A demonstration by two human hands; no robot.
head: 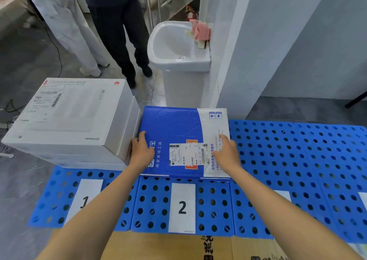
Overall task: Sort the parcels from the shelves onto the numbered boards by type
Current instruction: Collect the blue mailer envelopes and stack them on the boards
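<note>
A blue and white padded mailer (178, 126) with a shipping label lies flat on the far part of the blue perforated board marked 2 (153, 206). My left hand (142, 152) rests on the mailer's left edge, fingers lightly bent over it. My right hand (227, 153) lies on its white right side with fingers nearly straight. A stack of white boxes (69, 112) sits on the board marked 1 (59, 196), right beside the mailer.
More blue boards (309, 160) stretch to the right. A brown cardboard sheet (158, 247) lies nearest me. Behind the boards stand a white pedestal sink (176, 61) and a white pillar (248, 41). Two people's legs (111, 31) are at the back left.
</note>
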